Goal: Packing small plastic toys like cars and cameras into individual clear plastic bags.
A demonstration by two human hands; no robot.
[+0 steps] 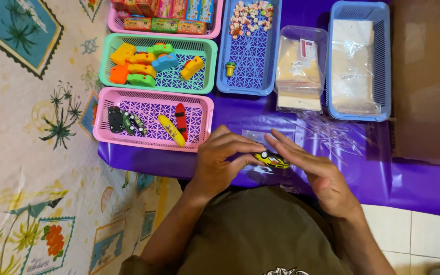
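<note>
My left hand and right hand clamp together on the yellow toy car, steadying it; the pink basket lies at ten o'clock.

My left hand and right hand cover most of the yellow toy car, so its ends stay hidden. Far beyond my left hand, the top pink basket runs off the upper edge. The small sweets in the blue basket are too tiny to identify.
</note>
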